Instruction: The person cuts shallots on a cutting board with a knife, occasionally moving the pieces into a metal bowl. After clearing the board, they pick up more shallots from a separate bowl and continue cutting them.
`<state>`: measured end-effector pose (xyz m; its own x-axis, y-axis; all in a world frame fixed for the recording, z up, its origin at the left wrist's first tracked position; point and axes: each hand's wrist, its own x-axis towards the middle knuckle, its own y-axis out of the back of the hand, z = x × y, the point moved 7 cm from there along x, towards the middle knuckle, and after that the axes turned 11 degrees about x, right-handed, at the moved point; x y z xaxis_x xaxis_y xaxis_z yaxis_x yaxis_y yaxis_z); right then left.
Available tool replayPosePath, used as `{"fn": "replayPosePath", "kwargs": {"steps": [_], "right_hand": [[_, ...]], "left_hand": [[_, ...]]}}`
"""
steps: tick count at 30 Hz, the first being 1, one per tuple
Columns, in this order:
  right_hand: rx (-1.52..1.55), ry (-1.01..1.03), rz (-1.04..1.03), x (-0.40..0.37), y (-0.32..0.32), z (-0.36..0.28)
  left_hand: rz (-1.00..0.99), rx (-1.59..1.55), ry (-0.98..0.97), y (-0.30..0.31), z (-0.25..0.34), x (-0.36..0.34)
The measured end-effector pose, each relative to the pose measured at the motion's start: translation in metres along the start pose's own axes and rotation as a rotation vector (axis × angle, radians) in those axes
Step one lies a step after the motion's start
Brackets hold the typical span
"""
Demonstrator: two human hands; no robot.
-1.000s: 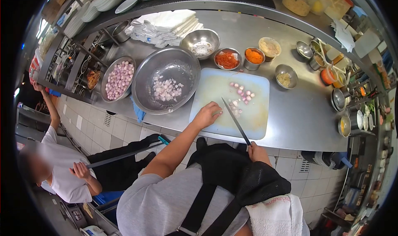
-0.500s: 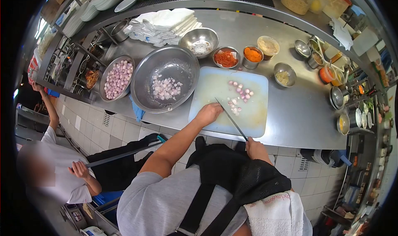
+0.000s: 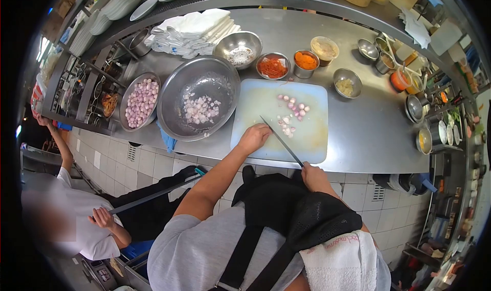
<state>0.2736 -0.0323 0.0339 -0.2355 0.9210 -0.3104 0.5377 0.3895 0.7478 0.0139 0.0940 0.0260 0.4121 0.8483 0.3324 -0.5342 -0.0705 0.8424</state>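
My right hand (image 3: 314,177) is wrapped round the handle of a kitchen knife (image 3: 283,142), its blade slanting away to the left over a pale cutting board (image 3: 250,99). Beside the blade tip, my left hand (image 3: 255,136) is closed low over the board; its fingers hide whatever they hold. Whole small peeled shallots (image 3: 299,109) lie towards the back of the board, with paler shallot pieces (image 3: 287,130) nearer the knife. Left of the board, a large steel bowl (image 3: 171,99) contains chopped shallots (image 3: 200,109). Another bowl holds a heap of whole shallots (image 3: 141,104).
Behind the board stand a steel bowl (image 3: 221,50), shredded orange food (image 3: 271,67), an orange-filled tin (image 3: 306,61) and a tub (image 3: 325,49). Folded cloths (image 3: 192,30) lie under the overhead shelf. On the left, a person (image 3: 92,209) grips a long dark handle.
The view has shifted slightly, so the counter things appear a little further left. My hands and the knife keep nearly the same place over the board.
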Motion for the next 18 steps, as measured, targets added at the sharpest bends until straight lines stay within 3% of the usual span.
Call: {"fn": "replayPosePath", "kwargs": {"steps": [18], "right_hand": [[0.071,-0.049,-0.06,-0.005,0.004,-0.01]], "left_hand": [[-0.003,-0.036,0.047,-0.001,-0.001,0.0]]}}
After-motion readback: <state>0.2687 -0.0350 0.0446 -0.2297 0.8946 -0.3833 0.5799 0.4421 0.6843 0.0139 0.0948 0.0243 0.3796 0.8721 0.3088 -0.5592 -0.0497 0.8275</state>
